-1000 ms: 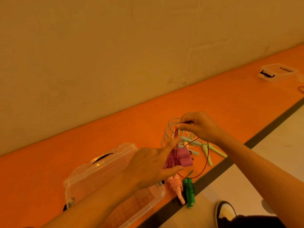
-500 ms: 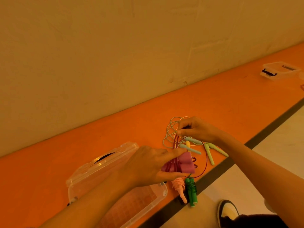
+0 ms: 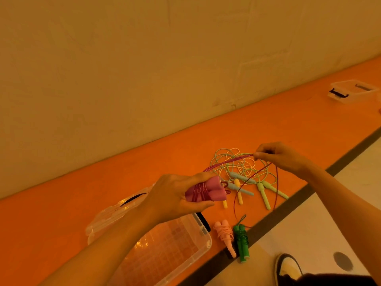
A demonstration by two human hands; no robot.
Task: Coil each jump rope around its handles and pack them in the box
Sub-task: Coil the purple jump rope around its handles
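Left hand (image 3: 175,198) grips pink handles (image 3: 206,191), several turns of magenta cord (image 3: 231,163) across them. Right hand (image 3: 280,156) pinches cord strands, drawn taut over a loose tangle of pale ropes (image 3: 237,165) on the orange surface (image 3: 288,124). Clear box (image 3: 204,241) open below left forearm; coiled peach rope (image 3: 224,236) and coiled green rope (image 3: 241,242) beside it.

Both forearms are bare down to the left hand (image 3: 175,195) and right hand (image 3: 282,157). One shoe (image 3: 288,267) shows a dark upper and pale toe cap, with dark clothing (image 3: 340,281) just beside it.
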